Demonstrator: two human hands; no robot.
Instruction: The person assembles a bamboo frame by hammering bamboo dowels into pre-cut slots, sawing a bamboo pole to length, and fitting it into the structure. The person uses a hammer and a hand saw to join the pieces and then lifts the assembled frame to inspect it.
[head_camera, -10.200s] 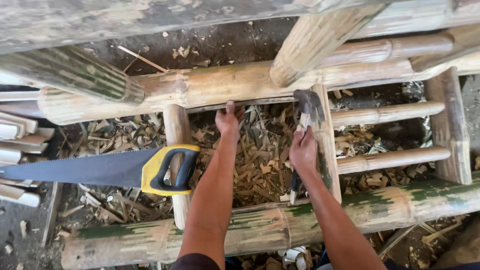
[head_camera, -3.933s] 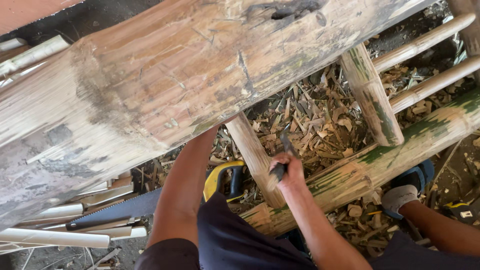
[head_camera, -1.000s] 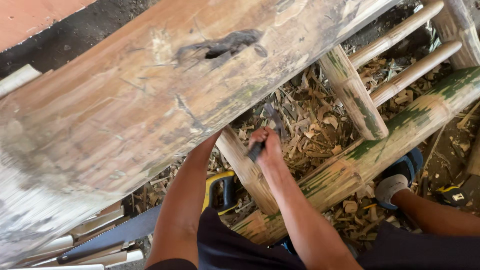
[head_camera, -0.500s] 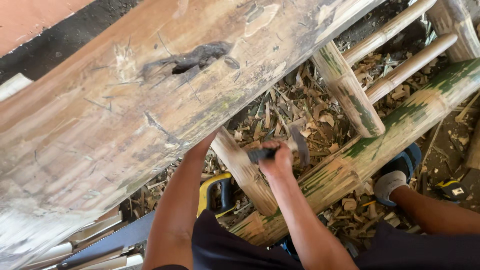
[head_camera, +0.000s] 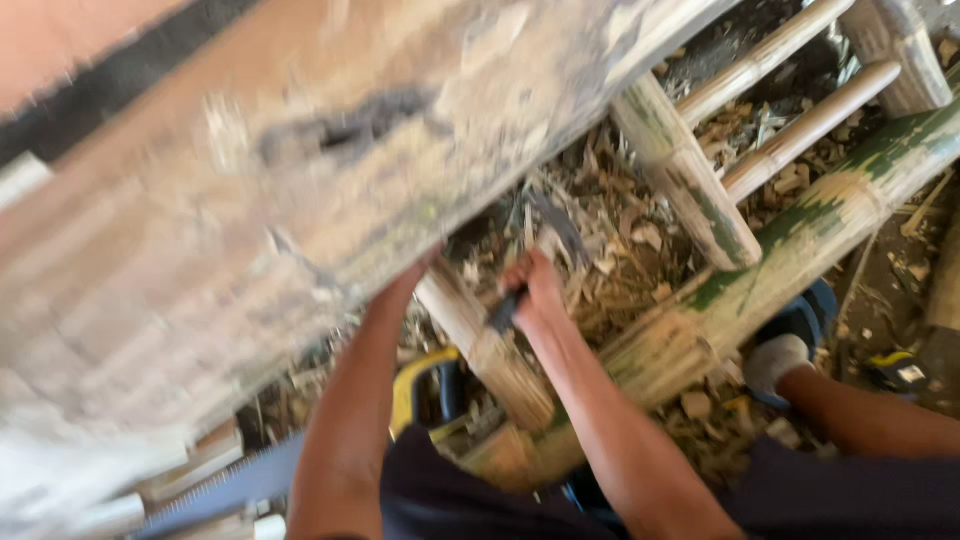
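Note:
My right hand (head_camera: 532, 292) is closed on the dark handle of a hammer-like tool (head_camera: 553, 228), its head raised over the wood chips. It hovers just above a pale bamboo rung (head_camera: 488, 350) of a ladder-like frame. My left hand (head_camera: 412, 278) reaches up under a thick weathered bamboo pole (head_camera: 300, 170) that fills the upper left; its fingers are hidden behind the pole. The whole view is blurred by motion.
A long green-stained bamboo rail (head_camera: 800, 240) runs diagonally at right, with more rungs (head_camera: 690, 180) joining it. A saw with a yellow handle (head_camera: 425, 392) lies below the pole. A foot in a white sock (head_camera: 780, 360) rests by the rail. Chips litter the ground.
The tool's head has swung up and to the left, and my right hand has risen slightly. The view has shifted and turned blurry. My left arm stays under the thick pole.

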